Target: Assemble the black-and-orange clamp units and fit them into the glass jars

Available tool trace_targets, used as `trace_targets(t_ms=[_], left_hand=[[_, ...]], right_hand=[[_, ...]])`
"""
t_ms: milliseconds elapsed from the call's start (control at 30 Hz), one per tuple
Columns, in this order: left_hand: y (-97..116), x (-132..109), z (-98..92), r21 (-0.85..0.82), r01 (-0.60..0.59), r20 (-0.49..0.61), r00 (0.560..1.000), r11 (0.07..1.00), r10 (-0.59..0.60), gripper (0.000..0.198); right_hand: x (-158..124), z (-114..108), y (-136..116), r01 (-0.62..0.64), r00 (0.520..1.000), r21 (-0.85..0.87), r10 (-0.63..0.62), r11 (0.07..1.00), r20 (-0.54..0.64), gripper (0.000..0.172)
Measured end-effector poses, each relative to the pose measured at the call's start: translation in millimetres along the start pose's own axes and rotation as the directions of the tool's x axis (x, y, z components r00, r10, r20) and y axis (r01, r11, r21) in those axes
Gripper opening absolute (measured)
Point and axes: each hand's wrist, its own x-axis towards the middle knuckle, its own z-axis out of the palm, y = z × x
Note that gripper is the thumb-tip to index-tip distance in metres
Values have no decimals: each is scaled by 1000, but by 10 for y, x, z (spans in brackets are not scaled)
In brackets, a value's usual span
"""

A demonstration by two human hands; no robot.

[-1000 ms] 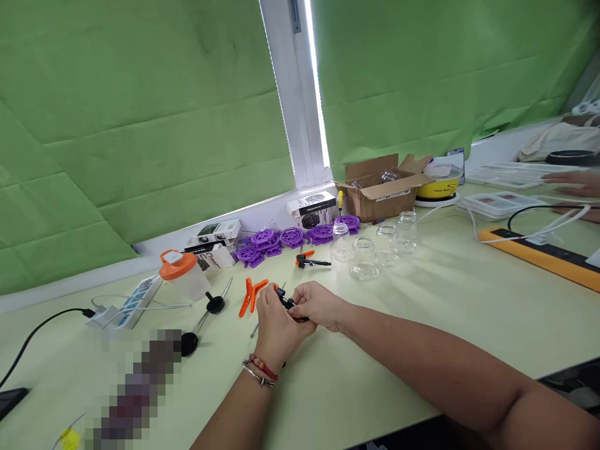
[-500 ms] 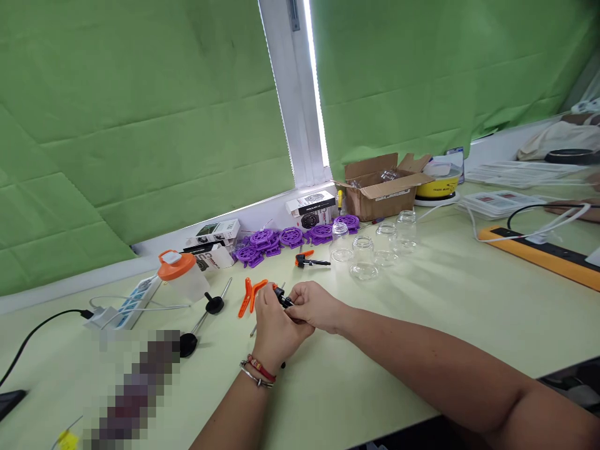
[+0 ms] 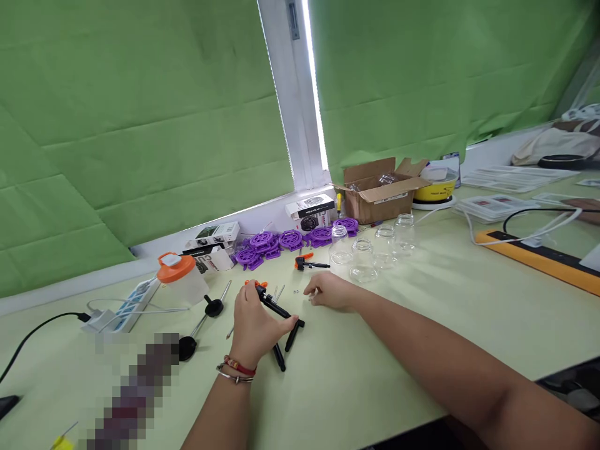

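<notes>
The black rod-like part point(image 3: 276, 306) is in the middle of the table point(image 3: 347, 375), its long axis slanting: one end points toward the far edge and leftward, the other toward the near edge and rightward. The left hand point(image 3: 255, 328) is clamped on it, the thumb reaching toward its near end. Two shorter black rods point(image 3: 280, 358) angle down toward the near edge beside it; whether they are joined to it cannot be told.

The right hand point(image 3: 330, 290) is low over the table to the right, fingertips close together near tiny metal pieces point(image 3: 295, 292); whether they grip anything cannot be told. The left hand partly hides some orange pieces point(image 3: 260, 284) beyond it. Farther back lies a black-and-orange part point(image 3: 312, 264), and four glass jars point(image 3: 363, 262) stand between the right hand and the far edge. Purple pieces point(image 3: 290, 239) line that edge, with an open cardboard box point(image 3: 389, 206) to their right. An orange-lidded container point(image 3: 180, 281) tilts left of the hands, near two black discs on rods point(image 3: 214, 307).
</notes>
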Motion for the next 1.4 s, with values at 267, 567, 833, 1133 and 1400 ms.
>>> trace_targets(t_ms=[267, 567, 833, 1133, 1400], left_hand=[[-38, 5, -65, -104, 80, 94, 993, 991, -70, 84], [-45, 3, -183, -297, 133, 239, 969, 946, -61, 84], [-6, -12, -316, -403, 110, 416, 906, 909, 75, 83], [-25, -36, -315, -411, 146, 483, 872, 900, 79, 93], [17, -10, -368, -410, 92, 481, 867, 907, 130, 66]], right_hand=[[67, 107, 9, 107, 994, -190, -101, 976, 42, 11], [-131, 8, -383, 399, 906, -267, -422, 877, -32, 13], [-359, 106, -710, 663, 602, -571, -799, 485, 20, 20], [-378, 94, -726, 664, 591, -659, -788, 354, 172, 29], [-403, 109, -715, 692, 610, -591, -774, 416, 170, 27]])
